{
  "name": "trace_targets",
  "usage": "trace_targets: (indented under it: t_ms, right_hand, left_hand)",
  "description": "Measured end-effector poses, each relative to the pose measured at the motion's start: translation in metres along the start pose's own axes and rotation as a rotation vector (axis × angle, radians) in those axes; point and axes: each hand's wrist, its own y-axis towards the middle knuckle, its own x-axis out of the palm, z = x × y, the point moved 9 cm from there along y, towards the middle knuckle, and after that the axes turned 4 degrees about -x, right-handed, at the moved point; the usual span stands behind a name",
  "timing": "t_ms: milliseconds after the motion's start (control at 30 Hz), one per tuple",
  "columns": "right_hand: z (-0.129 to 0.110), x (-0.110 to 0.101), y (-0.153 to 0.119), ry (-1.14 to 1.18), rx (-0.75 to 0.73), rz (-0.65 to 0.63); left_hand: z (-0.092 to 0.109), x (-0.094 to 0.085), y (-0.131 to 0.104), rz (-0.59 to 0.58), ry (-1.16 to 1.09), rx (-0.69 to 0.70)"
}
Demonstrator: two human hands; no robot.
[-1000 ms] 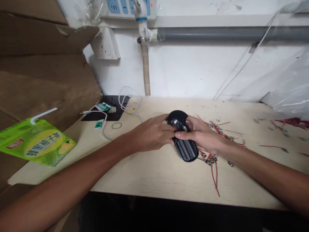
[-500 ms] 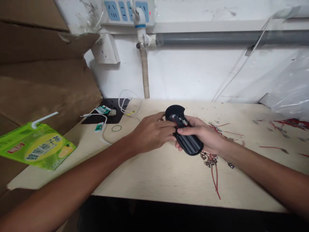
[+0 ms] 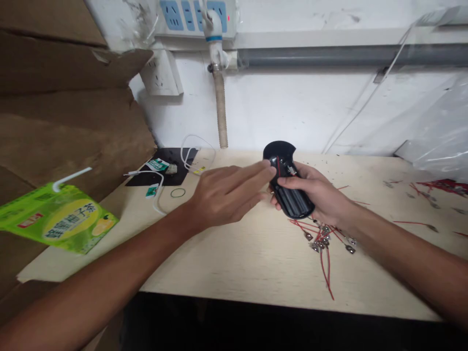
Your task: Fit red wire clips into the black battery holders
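Note:
A black plastic housing [image 3: 293, 201], with a rounded, notched top and a ribbed hollow like a battery bay, is tilted up above the table in my right hand [image 3: 320, 190]. The thumb presses across its front while the fingers wrap behind. Along its upper part runs a short red wire [image 3: 279, 165]. My left hand [image 3: 230, 192] has its fingers stretched out, the tips at the housing's left edge; whether they touch it I cannot tell. Below the right hand lies a pile of small metal contact tabs [image 3: 321, 242] with red wires.
More red-wired tabs [image 3: 426, 195] are scattered at the right, near a clear plastic bag [image 3: 438, 131]. On the left stand a green drink carton [image 3: 73, 219] with a straw and a cardboard box [image 3: 73, 122]. A white cable [image 3: 161, 190] and a dark mat [image 3: 141, 179] lie behind.
My right hand has raised the housing and shifted it slightly right and away. The left fingers have come off the housing's middle and straightened.

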Motion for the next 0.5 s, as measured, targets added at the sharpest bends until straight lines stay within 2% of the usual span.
trace_targets:
  t_ms: [67, 167, 233, 333, 400, 500]
  right_hand:
    - [-0.002, 0.002, -0.002, -0.04, 0.028, -0.074]
    - [0.002, 0.036, -0.024, -0.238, 0.16, -0.438]
    - [0.001, 0.06, -0.048, -0.522, 0.143, -0.695]
    - [-0.002, 0.088, -0.085, -0.933, -0.025, -0.991]
    - [-0.004, 0.096, -0.103, -1.06, -0.12, -1.039]
    - [-0.004, 0.096, -0.115, -1.143, -0.226, -0.907]
  left_hand:
    - [-0.015, -0.015, 0.001, 0.112, -0.022, -0.147]
    - [-0.042, -0.022, -0.003, 0.205, -0.111, -0.386]
    - [-0.052, -0.014, -0.004, 0.172, -0.162, -0.451]
    - [-0.054, 0.002, -0.004, 0.081, -0.195, -0.435]
    - [-0.05, 0.009, -0.005, 0.025, -0.2, -0.401]
    - [-0.046, 0.014, -0.004, -0.039, -0.176, -0.366]
